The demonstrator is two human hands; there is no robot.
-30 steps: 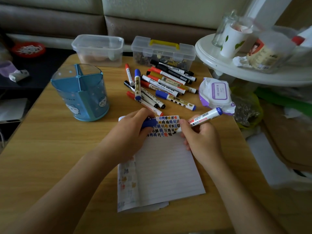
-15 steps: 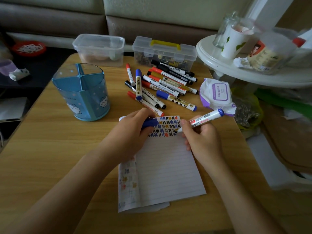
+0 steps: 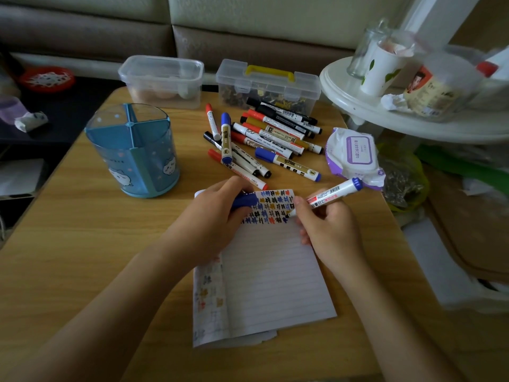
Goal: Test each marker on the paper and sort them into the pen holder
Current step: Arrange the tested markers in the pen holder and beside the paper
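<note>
My right hand (image 3: 329,227) grips a white marker with a blue end (image 3: 334,193), its tip down on the lined paper (image 3: 275,277) beside rows of coloured test marks. My left hand (image 3: 209,216) rests on the paper's top left and holds the marker's blue cap (image 3: 245,200). A pile of several markers (image 3: 261,139), red, blue, black and yellow, lies beyond the paper. The blue see-through pen holder (image 3: 135,150), split into compartments, stands at the left with nothing visible inside.
Two clear plastic boxes (image 3: 162,78) (image 3: 268,84) sit at the table's far edge. A wet-wipe pack (image 3: 355,155) lies right of the markers. A white round shelf (image 3: 413,122) with cups and jars overhangs the right side. The table's edge (image 3: 385,205) runs close to my right hand.
The marker tip has shifted slightly on the paper at the right end of the test marks. Both hands stay in nearly the same place.
</note>
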